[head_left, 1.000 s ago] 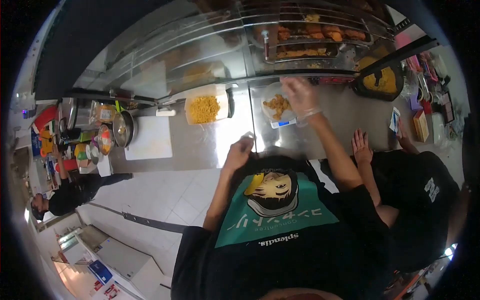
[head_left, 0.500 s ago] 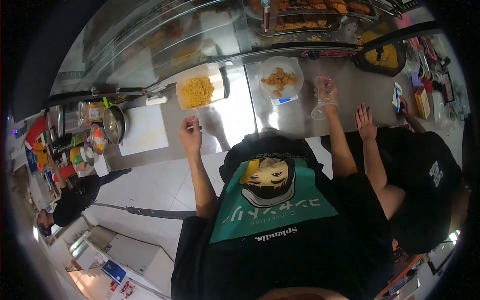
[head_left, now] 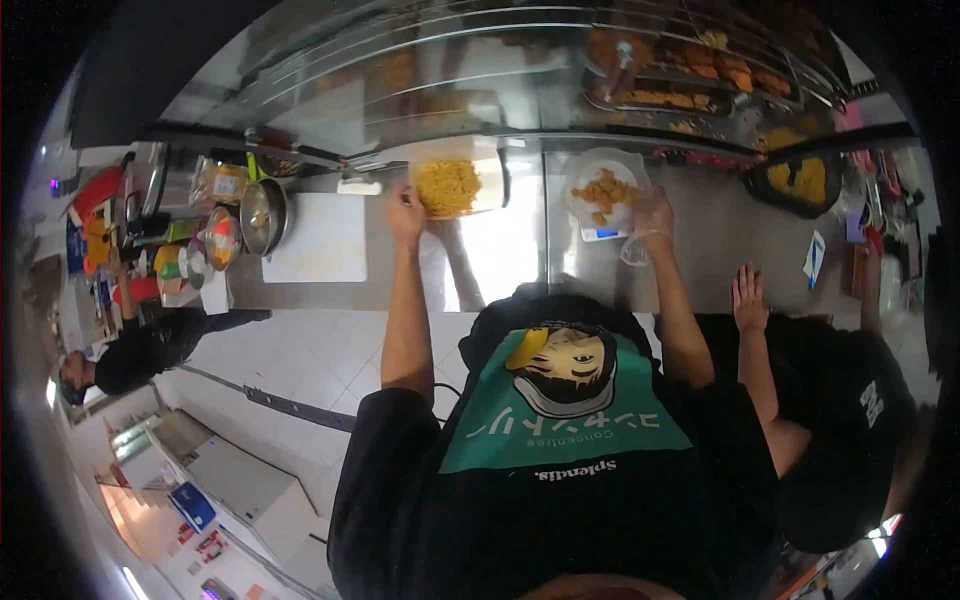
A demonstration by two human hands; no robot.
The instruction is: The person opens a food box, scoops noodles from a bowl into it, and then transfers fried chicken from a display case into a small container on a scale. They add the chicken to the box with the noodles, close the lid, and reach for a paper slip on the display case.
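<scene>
At the left edge of an open paper food box [head_left: 489, 185] is my bare left hand [head_left: 405, 214], its fingers closed on the box's side. Yellow food that looks like noodles or rice [head_left: 448, 188] fills most of the box. My right hand [head_left: 654, 218], in a clear plastic glove, grips the right rim of a white bowl [head_left: 581, 172]; its fingertips are partly hidden. Browned, fried-looking pieces [head_left: 606, 195] lie in the bowl. Beneath the bowl, a scale [head_left: 603, 235] with a blue display shows at the front.
A glass display case [head_left: 440, 75] with trays of food borders the counter's back. To the left are a white cutting board [head_left: 315, 238] and a pan [head_left: 263, 215]. Beside me, a co-worker's hand [head_left: 748, 298] rests at the counter edge. A black container [head_left: 797, 185] holds yellow food.
My left hand has reached forward to the box's edge. My right hand has moved left onto the bowl's rim. The whole view has shifted slightly.
</scene>
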